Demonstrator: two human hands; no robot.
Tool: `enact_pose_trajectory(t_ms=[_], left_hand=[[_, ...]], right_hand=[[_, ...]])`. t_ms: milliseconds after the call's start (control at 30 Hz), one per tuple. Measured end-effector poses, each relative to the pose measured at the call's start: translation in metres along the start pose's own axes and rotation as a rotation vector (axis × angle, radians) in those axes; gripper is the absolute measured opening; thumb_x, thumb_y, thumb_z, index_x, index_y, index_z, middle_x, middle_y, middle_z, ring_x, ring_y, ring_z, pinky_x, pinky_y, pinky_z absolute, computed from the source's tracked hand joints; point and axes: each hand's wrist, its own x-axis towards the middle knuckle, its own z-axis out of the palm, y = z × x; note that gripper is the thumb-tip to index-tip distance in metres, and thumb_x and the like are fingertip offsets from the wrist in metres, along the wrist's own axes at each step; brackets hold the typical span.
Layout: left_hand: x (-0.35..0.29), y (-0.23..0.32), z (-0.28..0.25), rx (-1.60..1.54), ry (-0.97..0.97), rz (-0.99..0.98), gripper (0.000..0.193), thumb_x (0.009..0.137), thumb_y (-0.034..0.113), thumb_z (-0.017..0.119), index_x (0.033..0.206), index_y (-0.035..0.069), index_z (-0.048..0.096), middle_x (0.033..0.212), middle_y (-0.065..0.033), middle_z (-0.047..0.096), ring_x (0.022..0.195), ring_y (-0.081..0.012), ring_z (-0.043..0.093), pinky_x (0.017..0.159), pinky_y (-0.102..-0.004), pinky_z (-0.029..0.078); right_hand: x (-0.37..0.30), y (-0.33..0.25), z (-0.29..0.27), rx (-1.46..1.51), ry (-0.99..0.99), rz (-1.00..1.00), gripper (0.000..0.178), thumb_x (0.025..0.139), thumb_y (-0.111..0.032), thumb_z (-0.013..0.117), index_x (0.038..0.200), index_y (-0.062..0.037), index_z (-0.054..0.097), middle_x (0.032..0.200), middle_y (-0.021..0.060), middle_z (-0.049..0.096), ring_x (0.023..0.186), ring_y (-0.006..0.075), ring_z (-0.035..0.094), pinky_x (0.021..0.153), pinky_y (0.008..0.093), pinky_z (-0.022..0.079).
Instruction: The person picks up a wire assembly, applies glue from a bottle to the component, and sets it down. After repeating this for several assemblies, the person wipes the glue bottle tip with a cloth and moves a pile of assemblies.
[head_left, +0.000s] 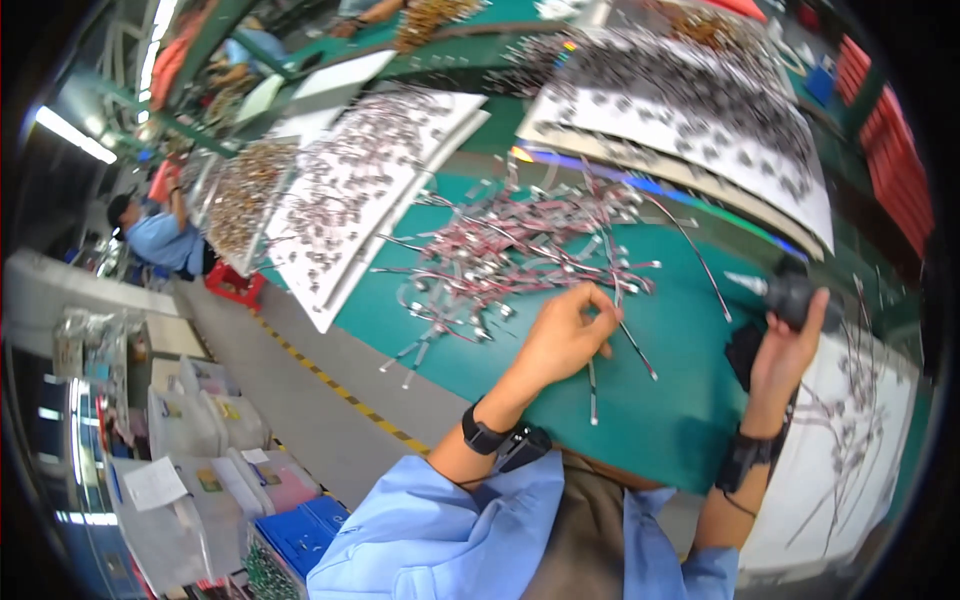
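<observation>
My left hand (568, 338) is closed in a pinch at the near edge of a heap of wire cables (520, 235). A thin dark-and-red cable (637, 350) with a small white end runs through its fingertips toward me. Another short cable (593, 392) hangs down just below that hand. On the right, my right hand (785, 355) is wrapped round a black rounded bottle (793, 298). Its pale pointed nozzle (746, 283) faces left, toward the heap. A single cable (705, 265) lies between the heap and the nozzle. Blur softens the right hand's fingers.
A green table mat (670, 425) lies under the heap. White boards (325, 300) with rows of small wired parts stand at left and far side; another white board (815, 470) lies at right. Plastic bins (180, 510) stand on the lower left. A seated person (160, 240) is further off.
</observation>
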Motion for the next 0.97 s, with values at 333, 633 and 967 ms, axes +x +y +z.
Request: enact_pose_trajectory(t_ms=[333, 633, 967], left_hand=[[-0.011, 0.067, -0.111, -1.098, -0.167, 0.264, 0.015, 0.086, 0.011, 0.049, 0.096, 0.001, 0.048, 0.091, -0.0161, 0.055, 0.062, -0.0178, 0.058, 0.044, -0.0237, 0.047], [-0.026, 0.091, -0.118, -0.988, 0.140, 0.546, 0.021, 0.088, 0.012, 0.044, 0.104, -0.002, 0.046, 0.096, -0.0190, 0.051, 0.061, -0.0178, 0.056, 0.045, -0.0235, 0.046], [0.007, 0.071, -0.079, -0.794, 0.273, 0.357, 0.032, 0.084, 0.015, 0.054, 0.109, -0.003, 0.043, 0.110, -0.0194, 0.049, 0.070, -0.0245, 0.061, 0.053, -0.0287, 0.051]], right_hand=[[-0.001, -0.002, -0.001, -0.007, -0.004, 0.041, 0.027, 0.085, -0.033, 0.056, 0.083, -0.0056, 0.054, 0.068, 0.0001, 0.050, 0.051, 0.0059, 0.037, 0.047, 0.0200, 0.033], [0.003, 0.001, -0.006, -0.017, 0.038, 0.027, 0.031, 0.084, -0.035, 0.056, 0.086, -0.0044, 0.053, 0.069, 0.0021, 0.052, 0.051, 0.0056, 0.039, 0.048, 0.0200, 0.034], [-0.009, -0.006, 0.007, 0.080, -0.049, -0.004, 0.026, 0.084, -0.032, 0.056, 0.092, -0.0066, 0.053, 0.074, 0.0017, 0.054, 0.051, 0.0065, 0.039, 0.050, 0.0217, 0.035]])
